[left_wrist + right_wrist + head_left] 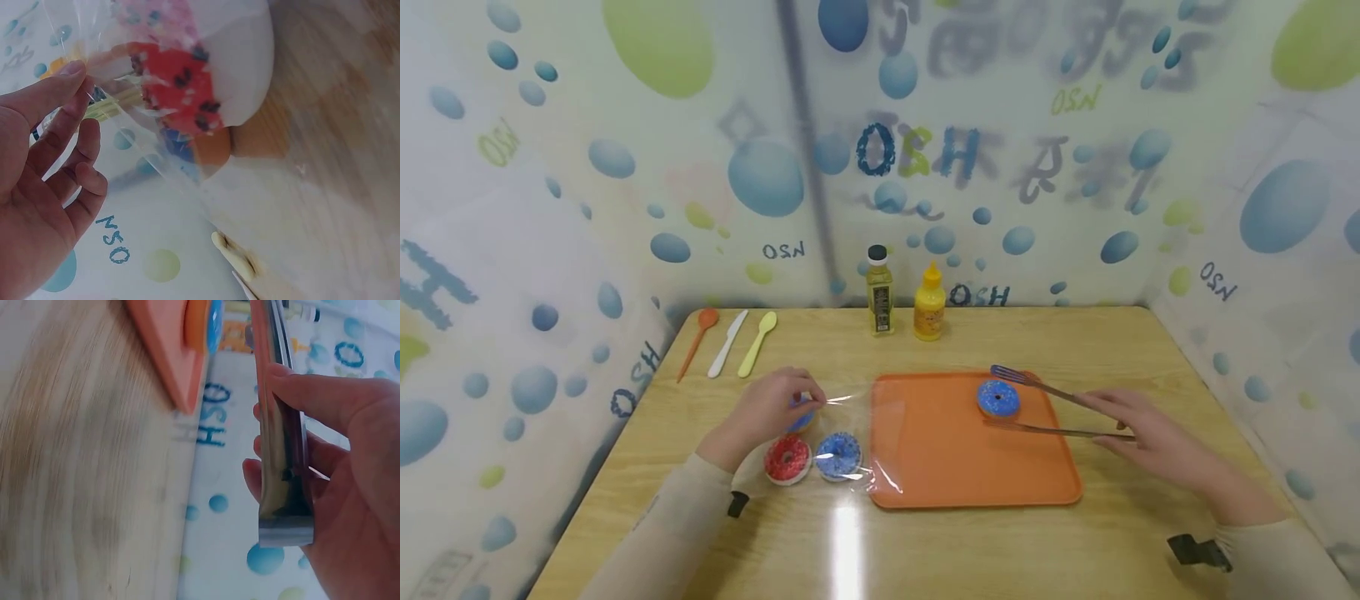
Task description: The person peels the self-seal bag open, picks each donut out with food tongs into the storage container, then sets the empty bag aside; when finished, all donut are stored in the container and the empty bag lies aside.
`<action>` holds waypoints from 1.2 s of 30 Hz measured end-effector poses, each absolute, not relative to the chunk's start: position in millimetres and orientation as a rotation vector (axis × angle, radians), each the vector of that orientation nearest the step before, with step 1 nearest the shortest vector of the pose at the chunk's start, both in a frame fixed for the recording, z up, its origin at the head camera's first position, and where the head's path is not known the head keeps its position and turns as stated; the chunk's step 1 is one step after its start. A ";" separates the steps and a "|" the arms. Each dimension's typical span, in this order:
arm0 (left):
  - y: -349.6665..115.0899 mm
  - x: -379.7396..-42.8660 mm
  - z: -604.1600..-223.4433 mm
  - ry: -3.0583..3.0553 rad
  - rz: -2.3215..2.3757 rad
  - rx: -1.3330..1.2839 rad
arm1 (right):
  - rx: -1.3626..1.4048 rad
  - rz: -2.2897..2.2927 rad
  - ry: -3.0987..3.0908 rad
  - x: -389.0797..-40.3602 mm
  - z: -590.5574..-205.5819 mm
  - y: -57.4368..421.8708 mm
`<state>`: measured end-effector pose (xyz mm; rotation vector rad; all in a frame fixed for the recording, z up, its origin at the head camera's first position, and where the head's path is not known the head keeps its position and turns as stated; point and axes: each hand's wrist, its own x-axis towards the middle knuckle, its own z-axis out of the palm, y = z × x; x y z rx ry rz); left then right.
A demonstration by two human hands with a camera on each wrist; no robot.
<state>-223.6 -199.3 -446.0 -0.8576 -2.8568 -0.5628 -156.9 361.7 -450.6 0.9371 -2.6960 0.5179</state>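
Nearest us are two pale sleeves (670,508). We see the left hand (771,408) pinch some clear plastic (855,417), and through it we spot one red donut (787,472) and two blue ones (839,467). The right hand (1152,432) grips metal tongs (1047,430), their tips apart beside another blue donut (998,408) on the orange tray (940,462).

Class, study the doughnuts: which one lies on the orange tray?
The blue doughnut between the arms of the tongs: it alone is on the orange tray. The red doughnut and two other blue ones lie off it, by the left hand.
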 end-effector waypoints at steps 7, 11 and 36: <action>-200.6 -223.6 -446.3 -2.813 -0.575 -0.861 | 1.015 0.536 -2.731 -154.8 -437.1 320.8; -200.8 -224.8 -444.5 -2.799 -0.581 -0.856 | 1.039 0.550 -2.816 -157.7 -433.1 298.1; -203.0 -224.2 -439.2 -2.773 -0.631 -0.880 | 1.273 0.532 -2.900 -184.6 -437.3 210.8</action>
